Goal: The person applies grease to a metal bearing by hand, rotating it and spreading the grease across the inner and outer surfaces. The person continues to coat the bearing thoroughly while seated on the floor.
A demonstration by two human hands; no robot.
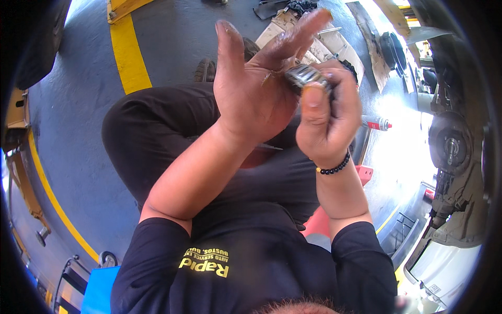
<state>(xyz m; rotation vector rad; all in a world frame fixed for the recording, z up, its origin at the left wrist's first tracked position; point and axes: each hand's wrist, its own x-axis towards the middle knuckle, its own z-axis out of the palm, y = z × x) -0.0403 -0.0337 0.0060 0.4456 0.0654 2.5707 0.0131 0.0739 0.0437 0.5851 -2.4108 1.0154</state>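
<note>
In front of my chest, my left hand (pixel 256 97) is turned palm up with the thumb and fingers stretched apart. Shiny grease smears its palm and fingers. My right hand (pixel 332 115) pinches a metal roller bearing (pixel 302 76) between thumb and curled fingers, and a beaded bracelet circles that wrist. The bearing's rollers show along its side, and its edge rests against the left palm near the base of the fingers. Part of the bearing is hidden behind the right fingers.
Beyond my hands, cardboard (pixel 342 48) lies on the floor with tools and dark parts. A red and white spray can (pixel 377 123) is at my right. Further right is a vehicle's exposed wheel hub (pixel 451 150). Yellow lines (pixel 129 57) cross the blue-grey floor.
</note>
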